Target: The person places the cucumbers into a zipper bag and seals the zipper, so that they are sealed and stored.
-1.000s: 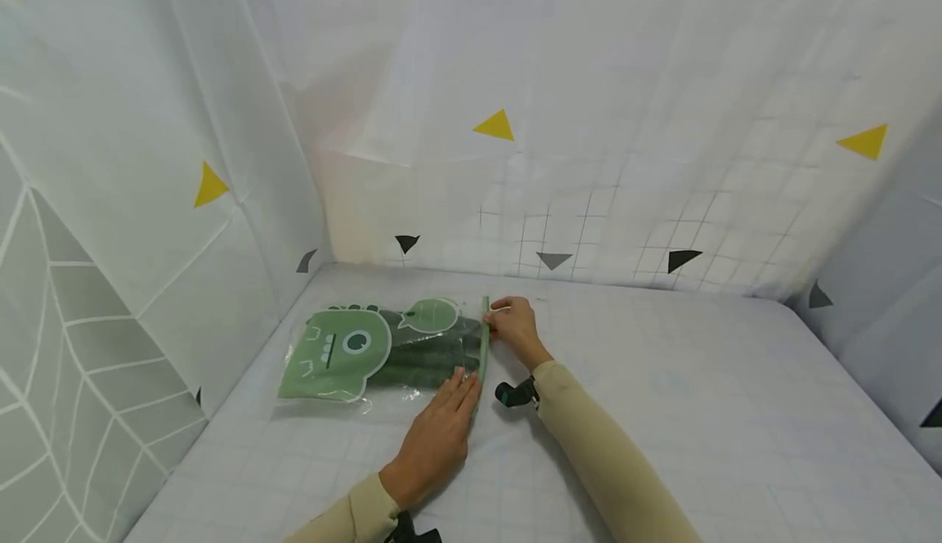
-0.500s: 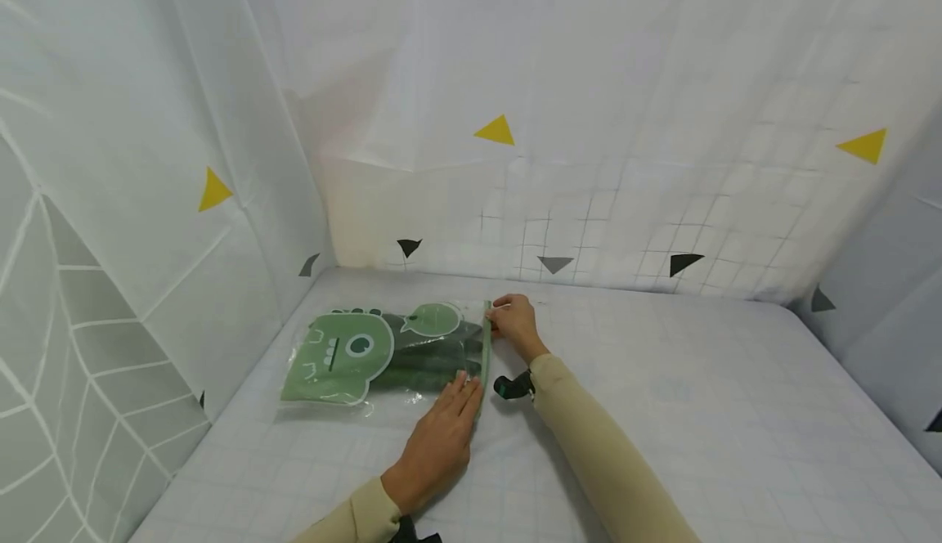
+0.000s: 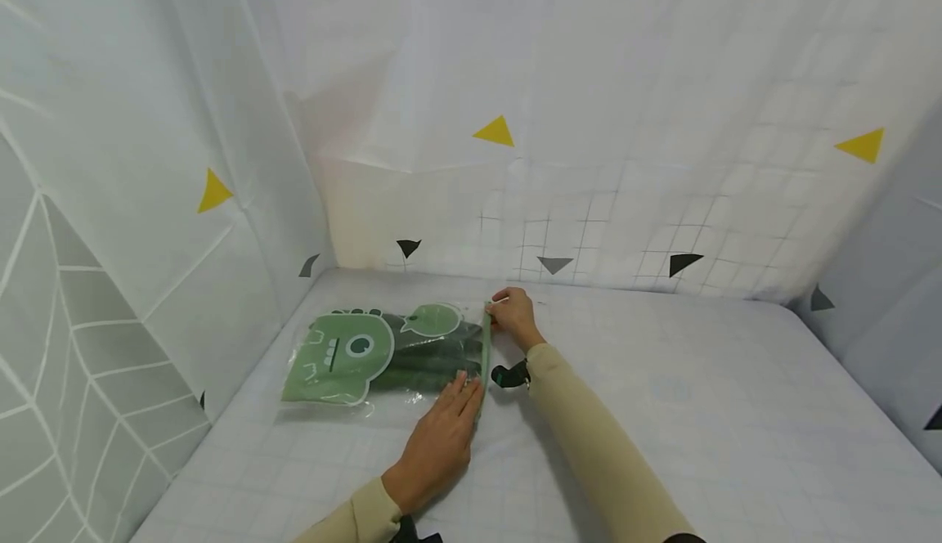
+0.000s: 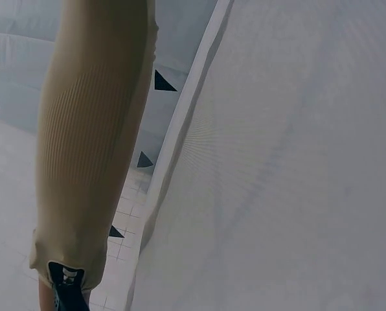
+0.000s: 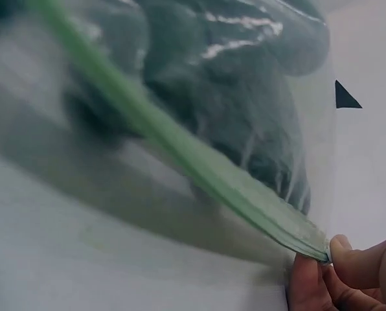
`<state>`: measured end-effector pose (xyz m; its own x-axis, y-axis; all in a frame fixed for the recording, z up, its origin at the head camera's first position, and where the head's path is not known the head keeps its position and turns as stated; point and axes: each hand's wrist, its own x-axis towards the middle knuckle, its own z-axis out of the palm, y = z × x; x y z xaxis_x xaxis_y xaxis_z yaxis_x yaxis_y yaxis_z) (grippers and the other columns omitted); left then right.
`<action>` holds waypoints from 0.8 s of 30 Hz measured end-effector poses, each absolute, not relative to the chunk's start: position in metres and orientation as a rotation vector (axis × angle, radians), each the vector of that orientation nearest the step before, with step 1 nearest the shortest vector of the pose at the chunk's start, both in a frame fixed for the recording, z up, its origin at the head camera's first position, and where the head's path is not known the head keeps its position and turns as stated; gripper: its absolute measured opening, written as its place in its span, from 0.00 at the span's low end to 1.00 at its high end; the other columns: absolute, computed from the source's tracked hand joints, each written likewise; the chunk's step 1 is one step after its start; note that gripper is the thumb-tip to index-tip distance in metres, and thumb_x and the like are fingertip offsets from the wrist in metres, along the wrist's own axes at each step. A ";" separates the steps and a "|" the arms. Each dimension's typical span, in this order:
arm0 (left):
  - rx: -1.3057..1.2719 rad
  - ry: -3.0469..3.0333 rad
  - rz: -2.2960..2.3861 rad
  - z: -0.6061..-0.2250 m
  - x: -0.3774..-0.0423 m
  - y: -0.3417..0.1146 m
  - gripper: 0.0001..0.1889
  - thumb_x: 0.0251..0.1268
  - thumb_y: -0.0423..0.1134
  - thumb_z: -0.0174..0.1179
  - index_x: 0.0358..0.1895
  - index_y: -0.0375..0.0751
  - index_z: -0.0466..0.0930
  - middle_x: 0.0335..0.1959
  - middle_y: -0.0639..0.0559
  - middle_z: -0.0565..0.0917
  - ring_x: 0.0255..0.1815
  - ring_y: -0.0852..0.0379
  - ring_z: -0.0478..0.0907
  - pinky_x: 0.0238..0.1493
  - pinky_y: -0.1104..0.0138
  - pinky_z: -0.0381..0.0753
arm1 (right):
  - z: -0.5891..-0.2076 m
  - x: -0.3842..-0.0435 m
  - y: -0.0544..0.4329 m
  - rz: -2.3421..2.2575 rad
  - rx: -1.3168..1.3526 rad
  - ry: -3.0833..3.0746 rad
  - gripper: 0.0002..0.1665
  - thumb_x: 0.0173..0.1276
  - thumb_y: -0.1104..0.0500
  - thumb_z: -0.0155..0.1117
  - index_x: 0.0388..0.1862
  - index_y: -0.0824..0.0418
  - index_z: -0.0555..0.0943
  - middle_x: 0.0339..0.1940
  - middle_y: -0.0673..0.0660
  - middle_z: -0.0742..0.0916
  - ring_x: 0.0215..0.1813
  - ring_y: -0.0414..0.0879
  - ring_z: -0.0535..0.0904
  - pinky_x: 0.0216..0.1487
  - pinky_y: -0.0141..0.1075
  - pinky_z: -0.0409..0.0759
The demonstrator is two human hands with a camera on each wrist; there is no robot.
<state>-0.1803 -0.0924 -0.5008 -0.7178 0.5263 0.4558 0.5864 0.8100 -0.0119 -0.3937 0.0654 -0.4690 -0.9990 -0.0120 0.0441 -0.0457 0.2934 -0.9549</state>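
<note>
A clear zip bag (image 3: 334,359) with a green one-eyed monster print lies flat on the table, dark green contents showing through it. Its green zip strip (image 3: 486,347) runs along the right end. My left hand (image 3: 437,437) rests with straight fingers on the near corner of the bag, beside the strip. At the strip's far end, my right hand (image 3: 515,316) pinches it between thumb and fingers; the right wrist view shows the thumb (image 5: 348,259) on the strip's tip. The left hand is outside the left wrist view, where a beige sleeve (image 4: 92,142) hangs in front.
The table (image 3: 699,412) has a white cloth over it. White sheets with yellow and dark triangles, such as the back wall (image 3: 589,77), stand behind and at both sides. A black wrist camera mount (image 3: 510,375) juts from the right cuff.
My right hand and wrist have shifted slightly away from me at the strip's far end, still pinching it. The left hand stays on the bag's near corner.
</note>
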 end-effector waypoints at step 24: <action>-0.817 -2.539 -0.262 -0.493 -0.184 -0.093 0.29 0.77 0.47 0.59 0.71 0.29 0.74 0.71 0.38 0.75 0.76 0.40 0.66 0.73 0.48 0.64 | -0.463 -0.393 0.118 1.758 0.167 -2.541 0.14 0.76 0.65 0.63 0.54 0.74 0.80 0.40 0.66 0.90 0.35 0.53 0.89 0.36 0.40 0.87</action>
